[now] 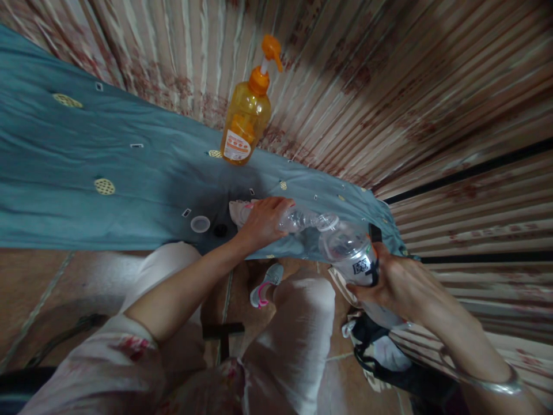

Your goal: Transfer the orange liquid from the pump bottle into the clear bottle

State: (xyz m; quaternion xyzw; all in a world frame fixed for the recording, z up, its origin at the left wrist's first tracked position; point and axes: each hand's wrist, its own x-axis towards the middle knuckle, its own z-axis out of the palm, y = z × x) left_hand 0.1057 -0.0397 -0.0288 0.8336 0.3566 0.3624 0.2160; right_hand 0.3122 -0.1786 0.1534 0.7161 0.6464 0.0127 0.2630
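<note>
Where a large clear plastic bottle (341, 239), labelled with a bold black Chinese character (360, 266), leans gripped in the right hand (389, 279), its mouth (327, 222) meets a smaller clear bottle (302, 219) held by the left hand (268, 219) over teal cloth (142, 173); beyond, an amber pump bottle (253, 109) bears illegible print.

The curtain (164, 63) hangs behind the desk (144, 118), the pump bottle (246, 124) standing before it. Toward the front, left to right, come a lid (200, 224), a small object (220, 230), then the small bottle (300, 220) in the left grip (266, 220), mouth toward the large bottle (348, 251) in the right grip (393, 279). A bag (367, 333) lies on the floor (30, 282), right.
</note>
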